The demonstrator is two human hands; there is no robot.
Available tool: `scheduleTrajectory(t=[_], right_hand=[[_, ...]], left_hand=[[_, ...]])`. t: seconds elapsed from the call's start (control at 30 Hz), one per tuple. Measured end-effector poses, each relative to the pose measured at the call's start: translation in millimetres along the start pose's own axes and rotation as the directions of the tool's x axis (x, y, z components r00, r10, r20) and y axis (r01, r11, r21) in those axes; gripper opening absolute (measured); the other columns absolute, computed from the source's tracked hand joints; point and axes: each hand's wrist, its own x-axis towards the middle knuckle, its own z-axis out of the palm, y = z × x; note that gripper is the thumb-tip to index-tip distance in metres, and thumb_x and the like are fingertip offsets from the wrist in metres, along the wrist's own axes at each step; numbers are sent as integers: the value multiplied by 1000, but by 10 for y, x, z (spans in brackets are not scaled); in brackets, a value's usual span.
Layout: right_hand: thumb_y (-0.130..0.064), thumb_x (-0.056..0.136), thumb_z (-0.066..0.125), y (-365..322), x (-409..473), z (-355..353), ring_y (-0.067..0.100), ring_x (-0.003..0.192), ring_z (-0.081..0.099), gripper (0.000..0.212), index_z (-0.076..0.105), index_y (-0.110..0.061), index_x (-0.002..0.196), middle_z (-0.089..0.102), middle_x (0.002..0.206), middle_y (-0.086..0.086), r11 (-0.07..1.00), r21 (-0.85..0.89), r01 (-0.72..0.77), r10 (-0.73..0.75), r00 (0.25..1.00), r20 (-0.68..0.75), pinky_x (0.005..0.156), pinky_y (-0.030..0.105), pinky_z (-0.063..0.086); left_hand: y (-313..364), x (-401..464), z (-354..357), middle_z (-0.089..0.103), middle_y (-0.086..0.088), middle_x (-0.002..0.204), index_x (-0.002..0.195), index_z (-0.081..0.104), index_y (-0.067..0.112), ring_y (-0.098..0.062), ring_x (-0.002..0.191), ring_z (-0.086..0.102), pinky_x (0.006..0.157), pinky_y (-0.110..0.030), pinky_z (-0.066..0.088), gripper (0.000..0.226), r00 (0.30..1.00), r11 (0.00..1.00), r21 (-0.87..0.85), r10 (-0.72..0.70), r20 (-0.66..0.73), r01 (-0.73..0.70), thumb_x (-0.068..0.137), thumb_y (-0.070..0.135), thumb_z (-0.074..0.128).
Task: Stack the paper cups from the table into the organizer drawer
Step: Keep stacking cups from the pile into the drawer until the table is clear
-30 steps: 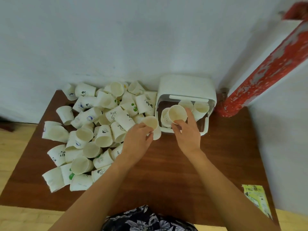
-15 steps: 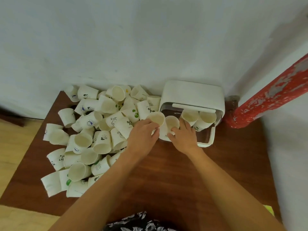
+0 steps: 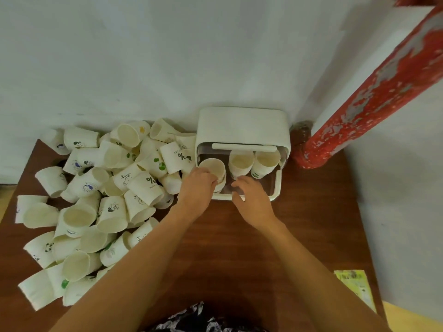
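Observation:
A white organizer (image 3: 242,127) stands at the back of the brown table (image 3: 239,248), its clear drawer (image 3: 274,188) pulled out toward me. Two upright paper cups (image 3: 241,161) stand at the drawer's back. My left hand (image 3: 195,188) grips a paper cup (image 3: 213,167) at the drawer's front left, set on another cup beneath it. My right hand (image 3: 251,200) hovers at the drawer's front edge with its fingers spread and nothing in it. A big pile of white paper cups (image 3: 96,195) covers the table's left half.
A red peeling pipe (image 3: 374,97) slants down to the table's back right corner. A yellow-green paper (image 3: 354,287) lies at the right front edge. White walls close the back and right sides. Bare wood shows in front of the organizer.
My left hand has carried its cup from the pile's edge into the drawer's front left, onto the cup there. My right hand has let go and drawn back to the drawer's front.

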Motion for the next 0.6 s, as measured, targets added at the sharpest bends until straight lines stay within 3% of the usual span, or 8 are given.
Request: scheduleTrajectory(t=[0.2,0.37,0.5,0.6], right_hand=[[-18,94,56,94,4,53,17,111,55,22,67,-17,114,64,119,-2,1000,24,6,-7,1000,26,95,31,47],[-20,95,57,1,-21,123,13,107,57,23,66,-20,116,65,117,-4,999,33,-14,12,998,59,93,30,49],[-24,95,55,-172,-52,227,8,100,59,24,66,-23,117,65,113,-8,999,40,-7,2,994,113,87,26,50],[-26,94,55,-350,-45,377,9,98,59,24,66,-24,115,65,110,-9,999,34,11,-18,980,199,85,28,48]], left_hand=[[-34,129,162,68,-4,99,96,74,17,-22,97,54,71,-25,35,25,995,994,96,38,88,-47,98,18,49],[-2,52,123,65,-2,113,102,73,15,-21,109,52,83,-35,49,20,1000,991,-135,6,-6,-7,94,20,55],[-176,-262,-15,63,5,110,105,71,17,-14,104,54,78,-31,50,18,980,967,-237,-127,-153,88,92,21,59],[-525,-581,-68,62,6,107,105,69,20,-16,101,55,76,-33,49,18,955,952,-193,-267,-131,239,92,23,57]])
